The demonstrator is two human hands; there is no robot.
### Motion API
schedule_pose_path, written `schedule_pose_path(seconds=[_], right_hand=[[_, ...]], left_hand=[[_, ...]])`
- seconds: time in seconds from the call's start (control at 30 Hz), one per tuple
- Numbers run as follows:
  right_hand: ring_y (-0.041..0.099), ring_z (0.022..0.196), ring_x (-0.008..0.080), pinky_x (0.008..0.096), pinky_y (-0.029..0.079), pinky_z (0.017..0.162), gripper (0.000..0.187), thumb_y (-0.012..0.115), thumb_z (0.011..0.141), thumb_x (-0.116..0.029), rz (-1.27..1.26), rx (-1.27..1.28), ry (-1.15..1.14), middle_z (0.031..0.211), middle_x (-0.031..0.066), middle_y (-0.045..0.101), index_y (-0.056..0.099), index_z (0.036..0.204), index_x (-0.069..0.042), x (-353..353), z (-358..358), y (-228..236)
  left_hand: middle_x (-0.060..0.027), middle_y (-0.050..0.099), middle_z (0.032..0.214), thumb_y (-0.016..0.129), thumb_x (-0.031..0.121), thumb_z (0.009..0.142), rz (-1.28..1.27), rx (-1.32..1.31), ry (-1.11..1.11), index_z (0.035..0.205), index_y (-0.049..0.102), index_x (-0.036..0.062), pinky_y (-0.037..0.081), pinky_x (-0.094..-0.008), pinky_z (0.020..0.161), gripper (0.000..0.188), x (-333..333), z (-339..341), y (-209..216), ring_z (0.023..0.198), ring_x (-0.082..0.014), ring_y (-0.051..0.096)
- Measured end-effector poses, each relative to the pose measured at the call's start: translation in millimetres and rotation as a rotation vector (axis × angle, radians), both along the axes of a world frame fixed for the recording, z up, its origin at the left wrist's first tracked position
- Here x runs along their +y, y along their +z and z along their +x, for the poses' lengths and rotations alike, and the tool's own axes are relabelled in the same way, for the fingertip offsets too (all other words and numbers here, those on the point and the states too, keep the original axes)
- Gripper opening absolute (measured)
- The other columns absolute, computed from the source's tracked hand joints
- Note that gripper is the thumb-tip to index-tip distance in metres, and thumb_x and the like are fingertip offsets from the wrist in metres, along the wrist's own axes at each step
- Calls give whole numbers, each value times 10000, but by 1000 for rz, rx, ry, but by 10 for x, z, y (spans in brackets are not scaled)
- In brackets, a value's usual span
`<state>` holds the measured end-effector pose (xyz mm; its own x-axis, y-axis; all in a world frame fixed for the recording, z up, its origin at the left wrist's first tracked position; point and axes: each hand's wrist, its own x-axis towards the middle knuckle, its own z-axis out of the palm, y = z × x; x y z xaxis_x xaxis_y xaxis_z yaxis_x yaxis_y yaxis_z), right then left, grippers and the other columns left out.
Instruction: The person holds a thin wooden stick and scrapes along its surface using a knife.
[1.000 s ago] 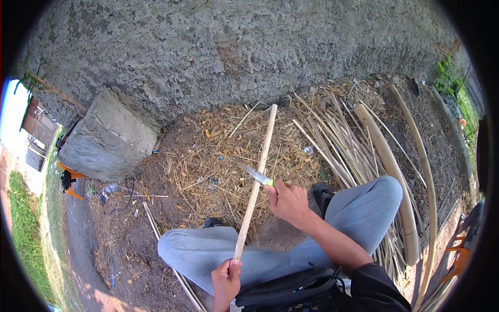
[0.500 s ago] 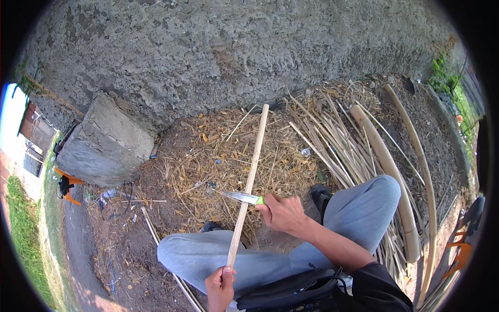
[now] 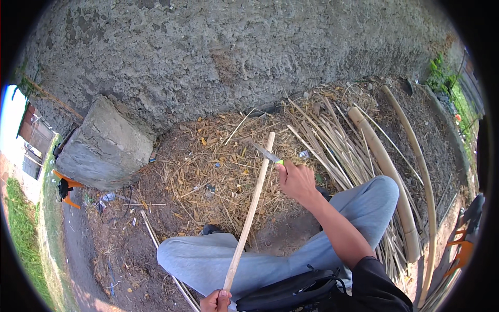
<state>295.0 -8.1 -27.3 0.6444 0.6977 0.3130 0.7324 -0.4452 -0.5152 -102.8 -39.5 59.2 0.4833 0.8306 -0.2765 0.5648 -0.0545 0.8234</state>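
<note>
My left hand is closed round the lower end of a long pale bamboo strip, which slants up and away over my left leg. In my right hand is a knife with a green handle, mostly covered by my fingers. Its blade lies across the strip a little below the far end, pointing up and to the left. My grey trouser legs are bent apart beneath the strip.
Thin split bamboo strips lie in a heap at the right, beside a thick bamboo piece and a long curved pole. A concrete block stands at the left against the rough wall. Dry leaves and shavings cover the ground.
My right hand and the knife have moved away from me along the strip, toward its far end. The left hand has drawn the strip a little closer to my body.
</note>
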Motion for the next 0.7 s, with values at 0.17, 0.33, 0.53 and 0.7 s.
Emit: schedule_pose_path(seconds=[0.17,0.33,0.53,0.7], right_hand=[[601,475,396,500,464,444,403,477,1014,-364,-35,-48,-25,509,183,564,600,832,-25,-7,116,-58],[646,576,424,536,513,536,458,456,1018,-394,-116,28,-181,615,213,628,642,843,-14,-32,358,-263],[510,474,224,377,397,434,506,383,1038,-476,98,988,-223,600,61,537,608,876,-53,-140,668,-637],[519,513,196,346,441,489,530,418,1007,-554,-149,1042,282,646,32,544,615,979,-63,-185,-43,-484]], left_hand=[[-21,438,588,530,278,1006,-33,40,1,794,597,12,354,-304,517,347,-112,-288,133,570,-103,404],[29,496,613,538,289,1012,-73,191,-11,831,663,47,364,-261,525,327,-183,-743,171,584,-56,427],[14,505,627,514,317,1019,1,75,111,834,637,47,359,-286,523,350,-126,-869,235,583,-82,430],[0,436,589,508,289,1017,123,199,116,792,580,27,347,-311,511,352,96,-778,137,574,-99,409]])
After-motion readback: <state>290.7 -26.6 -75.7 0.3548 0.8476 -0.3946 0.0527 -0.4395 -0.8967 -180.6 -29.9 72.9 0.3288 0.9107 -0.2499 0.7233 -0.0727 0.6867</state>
